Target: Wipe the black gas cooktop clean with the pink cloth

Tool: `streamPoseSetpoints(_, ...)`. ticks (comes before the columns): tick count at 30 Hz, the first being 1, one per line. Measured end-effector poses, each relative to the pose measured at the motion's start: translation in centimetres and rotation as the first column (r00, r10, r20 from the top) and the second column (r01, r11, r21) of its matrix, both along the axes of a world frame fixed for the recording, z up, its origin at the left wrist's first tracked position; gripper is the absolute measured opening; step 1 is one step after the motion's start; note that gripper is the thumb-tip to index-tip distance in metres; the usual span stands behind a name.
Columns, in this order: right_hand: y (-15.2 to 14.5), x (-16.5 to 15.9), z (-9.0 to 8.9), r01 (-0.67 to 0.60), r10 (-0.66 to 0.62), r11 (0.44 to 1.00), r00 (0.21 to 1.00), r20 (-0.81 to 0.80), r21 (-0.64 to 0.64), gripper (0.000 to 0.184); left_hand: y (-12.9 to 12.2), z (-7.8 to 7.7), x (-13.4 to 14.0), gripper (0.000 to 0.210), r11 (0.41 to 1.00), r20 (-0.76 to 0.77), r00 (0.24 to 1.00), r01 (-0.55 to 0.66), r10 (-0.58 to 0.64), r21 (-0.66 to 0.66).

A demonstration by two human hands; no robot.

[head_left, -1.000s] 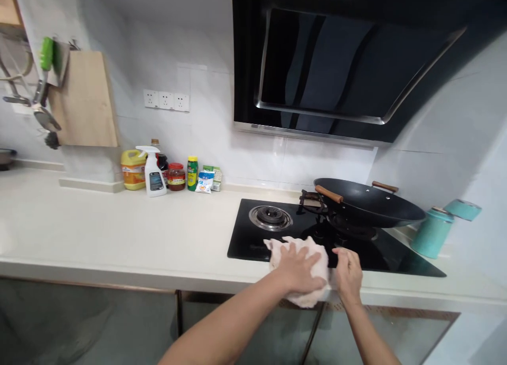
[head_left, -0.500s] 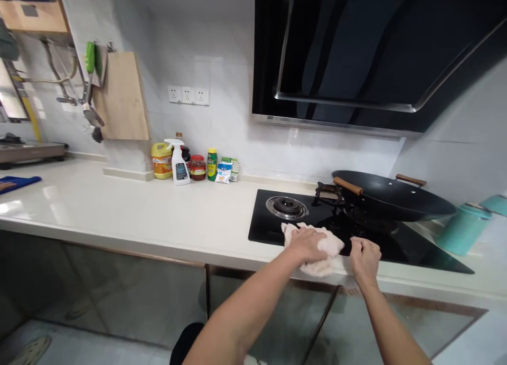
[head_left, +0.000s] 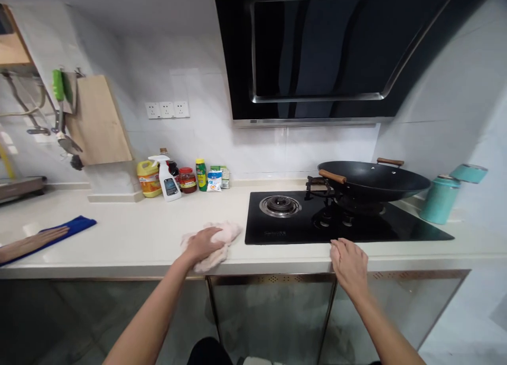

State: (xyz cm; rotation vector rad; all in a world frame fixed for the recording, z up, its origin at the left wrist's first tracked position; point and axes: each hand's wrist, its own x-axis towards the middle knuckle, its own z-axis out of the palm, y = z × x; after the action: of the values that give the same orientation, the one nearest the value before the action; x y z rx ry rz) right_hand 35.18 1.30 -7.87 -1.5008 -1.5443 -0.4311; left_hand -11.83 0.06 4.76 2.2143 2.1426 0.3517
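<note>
My left hand (head_left: 202,244) presses down on a pale pink cloth (head_left: 227,232), its fingers closed over the bunched fabric. The cloth lies on the white counter (head_left: 130,249), just left of the black gas stove (head_left: 293,234). At the stove's front edge is my right hand (head_left: 349,262), its fingers curled in and nothing visible in them. A large black wok (head_left: 380,183) with wooden handles sits over the right burner. The left burner (head_left: 280,205) is bare.
Another person's hand (head_left: 35,242) lies flat on a blue cloth (head_left: 81,225) at the far left. A white spray bottle (head_left: 170,185), a yellow jug (head_left: 149,179) and several seasonings stand by the wall. A turquoise canister (head_left: 441,198) stands right of the stove.
My left hand has moved left with the pink cloth, off the stove onto the counter. The other person's hand and blue cloth have come further right. The view has shifted.
</note>
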Motion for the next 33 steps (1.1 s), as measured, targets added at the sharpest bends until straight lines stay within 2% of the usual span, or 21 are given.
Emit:
streamPoseSetpoints(3, -2.1, -0.1, -1.0, -0.068, 0.067, 0.998, 0.987, 0.149, -0.004, 0.042, -0.9, -0.4, -3.6, 0.063, 0.976, -0.043, 0.977, -0.207, 0.210, 0.071)
streamPoseSetpoints(6, -2.8, 0.3, -1.1, -0.074, 0.077, 0.997, 0.975, 0.210, -0.024, 0.043, -1.7, -1.0, -4.8, 0.059, 0.938, -0.070, 0.942, -0.316, 0.328, 0.144)
streamPoseSetpoints(8, -2.8, 0.5, -0.8, -0.062, 0.068, 0.998, 0.972, 0.223, -0.033, 0.043, -2.4, -1.5, -4.1, 0.058, 0.925, -0.073, 0.933, -0.335, 0.352, 0.180)
streamPoseSetpoints(11, -2.7, 0.3, -0.6, -0.057, 0.065, 0.997, 0.974, 0.215, -0.043, 0.042, -3.9, -2.7, -0.9, 0.054, 0.898, -0.082, 0.932, -0.314, 0.354, 0.310)
streamPoseSetpoints(14, -2.7, 0.0, -0.5, -0.041, 0.047, 0.999, 0.978, 0.205, -0.031, 0.041, -5.8, -4.7, 4.3, 0.048, 0.892, -0.101, 0.958, -0.206, 0.267, 0.403)
streamPoseSetpoints(17, -2.7, -0.1, -0.5, -0.037, 0.041, 0.999, 0.979, 0.202, -0.021, 0.041, -6.7, -6.6, 10.8, 0.050, 0.925, -0.087, 0.991, -0.059, 0.099, 0.376)
streamPoseSetpoints(20, -2.7, 0.0, -0.5, -0.040, 0.045, 0.999, 0.978, 0.202, -0.029, 0.040, -6.1, -7.4, 17.1, 0.057, 0.966, -0.077, 0.996, 0.067, -0.049, 0.250)
streamPoseSetpoints(24, -2.8, 0.3, -0.5, -0.057, 0.064, 0.998, 0.973, 0.223, -0.040, 0.040, -4.2, -7.6, 23.8, 0.059, 0.933, -0.075, 0.960, 0.279, -0.268, 0.230)
streamPoseSetpoints(26, -2.9, 0.4, -0.4, -0.063, 0.071, 0.997, 0.969, 0.237, -0.042, 0.040, -3.6, -8.1, 26.0, 0.064, 0.892, -0.101, 0.929, 0.371, -0.357, 0.256)
streamPoseSetpoints(28, -3.0, 0.4, -0.4, -0.066, 0.075, 0.997, 0.967, 0.244, -0.044, 0.040, -3.4, -8.9, 27.3, 0.070, 0.863, -0.131, 0.909, 0.416, -0.395, 0.288)
streamPoseSetpoints(30, -3.0, 0.4, -0.5, -0.069, 0.078, 0.997, 0.967, 0.243, -0.045, 0.041, -3.3, -9.5, 27.6, 0.071, 0.851, -0.147, 0.905, 0.424, -0.398, 0.310)
streamPoseSetpoints(33, -3.0, 0.4, -0.5, -0.076, 0.084, 0.996, 0.968, 0.236, -0.044, 0.040, -3.5, -9.9, 26.3, 0.070, 0.840, -0.149, 0.903, 0.430, -0.403, 0.332)
